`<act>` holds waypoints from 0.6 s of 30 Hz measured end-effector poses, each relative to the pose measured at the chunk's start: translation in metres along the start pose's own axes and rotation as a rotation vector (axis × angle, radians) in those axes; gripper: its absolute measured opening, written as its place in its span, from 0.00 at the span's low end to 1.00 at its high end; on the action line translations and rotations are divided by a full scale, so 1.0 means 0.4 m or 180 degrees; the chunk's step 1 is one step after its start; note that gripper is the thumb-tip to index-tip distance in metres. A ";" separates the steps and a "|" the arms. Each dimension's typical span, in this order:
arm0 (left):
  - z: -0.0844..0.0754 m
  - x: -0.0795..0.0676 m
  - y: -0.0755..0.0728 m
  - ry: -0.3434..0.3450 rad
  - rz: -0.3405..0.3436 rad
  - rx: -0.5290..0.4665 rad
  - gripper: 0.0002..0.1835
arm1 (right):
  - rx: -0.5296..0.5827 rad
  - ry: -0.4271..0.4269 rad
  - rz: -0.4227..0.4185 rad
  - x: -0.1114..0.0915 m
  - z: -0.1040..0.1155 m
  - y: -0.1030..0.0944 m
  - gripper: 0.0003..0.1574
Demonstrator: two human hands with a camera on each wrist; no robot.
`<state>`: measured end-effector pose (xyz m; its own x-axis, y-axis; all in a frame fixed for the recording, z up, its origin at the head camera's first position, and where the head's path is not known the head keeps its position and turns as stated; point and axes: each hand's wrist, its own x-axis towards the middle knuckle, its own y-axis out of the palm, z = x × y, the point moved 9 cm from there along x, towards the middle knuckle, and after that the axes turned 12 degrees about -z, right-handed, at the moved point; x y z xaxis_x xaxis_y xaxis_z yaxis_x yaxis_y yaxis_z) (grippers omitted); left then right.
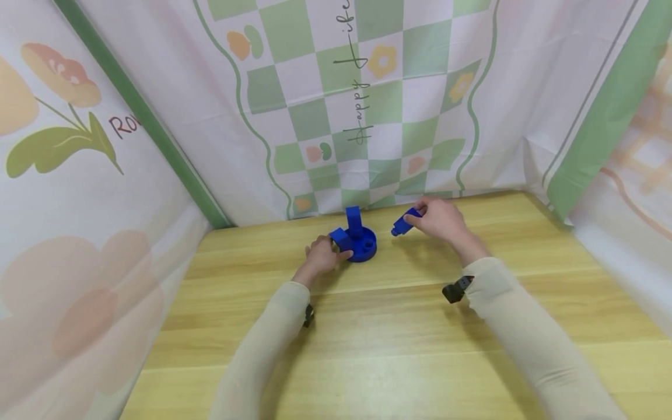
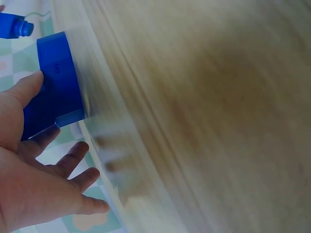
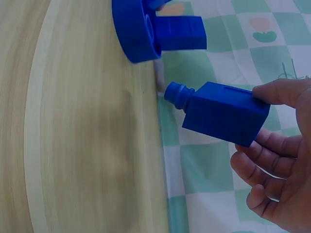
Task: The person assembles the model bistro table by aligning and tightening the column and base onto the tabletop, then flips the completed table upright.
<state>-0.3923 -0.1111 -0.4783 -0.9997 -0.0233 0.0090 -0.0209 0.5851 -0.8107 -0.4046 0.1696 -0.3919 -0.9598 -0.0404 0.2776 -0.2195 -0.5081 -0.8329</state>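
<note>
A round blue base (image 1: 364, 255) with a raised rim sits near the table's back edge, a round socket (image 1: 369, 245) showing at its right. One blue rectangular block (image 1: 354, 220) stands upright in it; another blue block (image 1: 341, 238) tilts left at its left side. My left hand (image 1: 321, 256) pinches the base's left side, thumb on the rim and the other fingers spread. To the right, my right hand (image 1: 441, 219) holds a third blue block (image 3: 226, 111) between thumb and fingers, above the table. Its narrow ridged round peg (image 3: 179, 95) points down and left toward the base.
The wood-grain table (image 1: 357, 350) ends at a hanging cloth (image 1: 294, 70) with green checks close behind the base. More printed cloth hangs at the left (image 1: 79, 262) and right (image 1: 630, 233). Both wrists wear small black cameras (image 1: 455, 290).
</note>
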 end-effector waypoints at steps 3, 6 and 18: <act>-0.001 -0.001 0.000 -0.0007 0.0003 -0.0017 0.43 | 0.0050 -0.0017 0.0008 -0.001 0.016 0.007 0.32; -0.001 -0.002 0.000 -0.0022 0.0012 -0.0047 0.43 | 0.0071 -0.0035 0.0029 -0.002 0.032 0.017 0.32; 0.002 0.004 0.003 -0.0032 -0.0002 -0.0030 0.43 | 0.0121 -0.0149 0.0097 -0.007 0.090 0.052 0.30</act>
<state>-0.3938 -0.1111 -0.4799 -0.9995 -0.0317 0.0037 -0.0217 0.5927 -0.8051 -0.4002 0.1281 -0.3926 -0.9565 -0.0961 0.2753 -0.1827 -0.5382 -0.8227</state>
